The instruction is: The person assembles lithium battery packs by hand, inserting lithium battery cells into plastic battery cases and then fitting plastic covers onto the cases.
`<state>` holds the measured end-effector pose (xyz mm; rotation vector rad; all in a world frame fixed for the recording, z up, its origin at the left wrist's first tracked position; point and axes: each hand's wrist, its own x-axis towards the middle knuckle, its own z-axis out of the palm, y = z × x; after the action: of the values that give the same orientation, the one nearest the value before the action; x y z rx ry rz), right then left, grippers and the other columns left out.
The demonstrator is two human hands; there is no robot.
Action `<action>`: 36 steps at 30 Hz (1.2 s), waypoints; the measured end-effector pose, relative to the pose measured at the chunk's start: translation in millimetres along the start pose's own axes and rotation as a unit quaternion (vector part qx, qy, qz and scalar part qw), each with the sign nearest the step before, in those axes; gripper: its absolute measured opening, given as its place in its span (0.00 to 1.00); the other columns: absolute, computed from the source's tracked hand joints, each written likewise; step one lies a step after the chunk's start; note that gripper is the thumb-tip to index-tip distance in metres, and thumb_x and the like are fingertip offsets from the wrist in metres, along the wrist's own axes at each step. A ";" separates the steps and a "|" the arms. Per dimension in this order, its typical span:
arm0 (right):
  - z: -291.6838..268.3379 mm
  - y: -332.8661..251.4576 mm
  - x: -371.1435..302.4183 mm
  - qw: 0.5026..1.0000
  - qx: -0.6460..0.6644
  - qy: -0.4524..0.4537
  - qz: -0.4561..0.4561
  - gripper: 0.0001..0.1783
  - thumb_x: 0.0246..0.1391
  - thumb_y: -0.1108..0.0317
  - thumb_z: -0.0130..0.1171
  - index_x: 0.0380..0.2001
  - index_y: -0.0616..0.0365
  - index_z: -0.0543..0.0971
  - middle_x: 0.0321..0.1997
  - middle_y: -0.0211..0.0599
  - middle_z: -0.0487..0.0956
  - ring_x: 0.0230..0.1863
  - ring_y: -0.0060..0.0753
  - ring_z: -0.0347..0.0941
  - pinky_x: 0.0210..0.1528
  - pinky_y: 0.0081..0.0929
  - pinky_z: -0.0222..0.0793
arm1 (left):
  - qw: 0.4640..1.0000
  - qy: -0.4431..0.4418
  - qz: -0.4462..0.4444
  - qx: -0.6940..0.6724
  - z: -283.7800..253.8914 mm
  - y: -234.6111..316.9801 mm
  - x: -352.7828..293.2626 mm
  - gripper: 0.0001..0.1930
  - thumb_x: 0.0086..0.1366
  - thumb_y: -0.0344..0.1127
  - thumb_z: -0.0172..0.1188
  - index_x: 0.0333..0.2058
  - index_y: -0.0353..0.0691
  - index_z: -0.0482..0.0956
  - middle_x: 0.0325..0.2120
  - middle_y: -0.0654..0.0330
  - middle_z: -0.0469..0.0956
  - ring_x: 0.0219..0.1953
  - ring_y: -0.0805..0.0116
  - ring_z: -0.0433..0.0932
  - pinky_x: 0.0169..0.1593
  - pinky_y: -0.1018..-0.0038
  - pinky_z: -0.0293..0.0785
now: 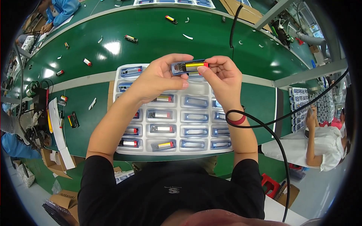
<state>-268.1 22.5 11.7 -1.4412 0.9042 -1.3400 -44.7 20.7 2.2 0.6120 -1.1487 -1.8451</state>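
Note:
Above the far part of a white compartment tray (198, 89), both hands hold a blue translucent casing (175, 69) with a yellow-and-red battery cell (193, 66) and a small circuit part in it. My left hand (158, 75) grips the casing's left end between thumb and fingers. My right hand (227, 75) is closed on its right end, the thumb pressing on the battery's red tip. Below, the tray's left columns hold casings with batteries, such as one casing (163, 145). Casings farther right, like one casing (194, 132), show no battery. My forearms hide some compartments.
Loose batteries (131, 38) and white scraps (187, 36) lie on the green surface (151, 22) beyond. A black cable (281, 150) loops by my right wrist. A co-worker in blue (64, 10) is far left; a person in white (322, 145) is right, near another tray (299, 101).

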 end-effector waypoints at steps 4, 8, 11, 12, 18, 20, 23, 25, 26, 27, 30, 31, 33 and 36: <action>1.9 1.7 0.8 1.000 -0.002 0.003 -0.012 0.14 0.56 0.80 0.71 0.44 0.65 0.79 0.41 0.34 0.84 0.35 0.15 0.76 0.39 0.15 0.72 | 1.000 0.010 0.007 -0.006 0.5 -0.1 0.9 0.34 0.59 0.18 0.70 0.65 0.34 0.71 0.50 0.59 0.78 0.44 0.77 0.79 0.51 0.77 0.80; 3.0 1.8 -0.5 1.000 -0.003 0.004 -0.015 0.14 0.55 0.80 0.72 0.42 0.64 0.79 0.41 0.35 0.84 0.37 0.17 0.76 0.41 0.18 0.73 | 1.000 0.009 0.007 0.017 -0.3 1.1 -0.5 0.34 0.59 0.20 0.71 0.65 0.35 0.71 0.49 0.59 0.79 0.45 0.76 0.80 0.53 0.77 0.80; 1.7 4.9 -2.0 1.000 -0.001 0.003 -0.026 0.14 0.55 0.80 0.72 0.42 0.63 0.79 0.41 0.35 0.83 0.37 0.19 0.76 0.43 0.20 0.73 | 1.000 0.012 -0.006 0.010 1.6 2.3 -1.8 0.35 0.60 0.16 0.69 0.66 0.34 0.69 0.52 0.60 0.78 0.45 0.78 0.77 0.53 0.79 0.77; 1.9 5.7 -2.5 1.000 0.003 0.004 -0.025 0.13 0.54 0.80 0.72 0.41 0.63 0.79 0.40 0.34 0.83 0.38 0.19 0.76 0.43 0.21 0.73 | 1.000 0.013 -0.004 0.010 1.1 2.1 -2.2 0.35 0.60 0.16 0.69 0.66 0.34 0.69 0.52 0.60 0.78 0.45 0.78 0.77 0.53 0.79 0.77; 1.1 4.8 0.4 0.999 0.010 0.002 -0.039 0.12 0.54 0.79 0.73 0.39 0.61 0.80 0.39 0.32 0.83 0.38 0.19 0.75 0.44 0.20 0.72 | 1.000 0.003 -0.003 0.004 0.4 -2.5 -1.9 0.33 0.63 0.18 0.67 0.66 0.34 0.68 0.49 0.61 0.78 0.47 0.77 0.78 0.54 0.78 0.77; 2.4 7.3 1.0 0.999 -0.016 -0.008 -0.046 0.12 0.54 0.78 0.73 0.39 0.61 0.80 0.38 0.31 0.82 0.37 0.18 0.74 0.43 0.19 0.72 | 1.000 -0.001 0.006 0.018 -1.6 -4.7 -2.1 0.32 0.65 0.20 0.66 0.67 0.34 0.68 0.49 0.60 0.78 0.48 0.76 0.78 0.55 0.78 0.77; -0.3 8.2 -0.2 0.998 -0.042 -0.007 -0.053 0.12 0.54 0.77 0.74 0.39 0.61 0.81 0.37 0.28 0.82 0.36 0.17 0.73 0.42 0.18 0.71 | 1.000 0.004 -0.008 0.025 6.2 -2.5 -1.7 0.31 0.65 0.21 0.66 0.67 0.34 0.69 0.49 0.60 0.78 0.49 0.76 0.78 0.55 0.77 0.77; 1.6 9.1 0.6 0.997 -0.062 0.004 -0.048 0.11 0.54 0.76 0.74 0.39 0.61 0.81 0.36 0.27 0.82 0.35 0.16 0.72 0.41 0.18 0.70 | 1.000 0.000 -0.010 0.025 5.1 0.4 -2.2 0.31 0.66 0.21 0.66 0.67 0.34 0.69 0.49 0.60 0.78 0.49 0.76 0.78 0.55 0.77 0.76; 1.6 9.9 0.6 0.994 -0.092 0.007 -0.053 0.11 0.54 0.76 0.74 0.39 0.61 0.82 0.35 0.27 0.82 0.35 0.16 0.73 0.40 0.18 0.71 | 1.000 -0.002 -0.011 0.027 4.7 0.9 -2.2 0.31 0.66 0.22 0.66 0.67 0.34 0.69 0.49 0.61 0.78 0.49 0.75 0.78 0.56 0.76 0.76; 2.3 10.3 0.7 0.991 -0.122 0.010 -0.059 0.11 0.54 0.75 0.74 0.39 0.61 0.83 0.34 0.27 0.82 0.34 0.17 0.73 0.40 0.19 0.71 | 1.000 -0.002 -0.011 0.026 4.7 -0.1 -2.1 0.31 0.66 0.22 0.66 0.67 0.34 0.69 0.49 0.61 0.78 0.49 0.75 0.78 0.56 0.76 0.76; 7.2 5.2 -0.3 0.965 -0.229 0.010 -0.127 0.10 0.54 0.75 0.74 0.39 0.61 0.84 0.36 0.32 0.81 0.37 0.21 0.76 0.41 0.21 0.74 | 0.998 0.016 0.022 0.053 4.5 -4.0 -0.6 0.27 0.69 0.25 0.64 0.66 0.36 0.70 0.47 0.63 0.79 0.47 0.77 0.78 0.53 0.77 0.77; 8.7 5.4 0.3 0.965 -0.228 0.011 -0.127 0.10 0.54 0.75 0.74 0.39 0.61 0.84 0.36 0.32 0.81 0.37 0.21 0.76 0.41 0.21 0.74 | 0.998 0.028 0.000 0.049 2.3 -4.8 -0.2 0.25 0.71 0.27 0.62 0.65 0.36 0.70 0.46 0.63 0.80 0.46 0.78 0.78 0.51 0.77 0.76; 10.4 6.5 2.8 0.904 -0.312 0.013 -0.292 0.09 0.55 0.75 0.72 0.39 0.61 0.85 0.41 0.38 0.81 0.41 0.25 0.78 0.43 0.24 0.76 | 0.998 0.036 -0.025 0.047 0.2 -3.8 -0.2 0.23 0.74 0.29 0.60 0.65 0.37 0.71 0.44 0.64 0.80 0.45 0.79 0.78 0.49 0.78 0.76; 6.7 8.6 4.3 0.937 -0.255 0.015 -0.239 0.09 0.57 0.77 0.70 0.42 0.62 0.85 0.48 0.41 0.80 0.45 0.25 0.78 0.44 0.25 0.77 | 0.994 0.050 -0.008 0.099 -0.4 -1.1 -0.3 0.21 0.76 0.30 0.57 0.64 0.36 0.72 0.39 0.61 0.82 0.42 0.77 0.80 0.48 0.78 0.78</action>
<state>-260.2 17.0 5.1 -2.1519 1.0084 -1.5444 -44.7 20.9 1.0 0.8189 -1.2721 -1.7053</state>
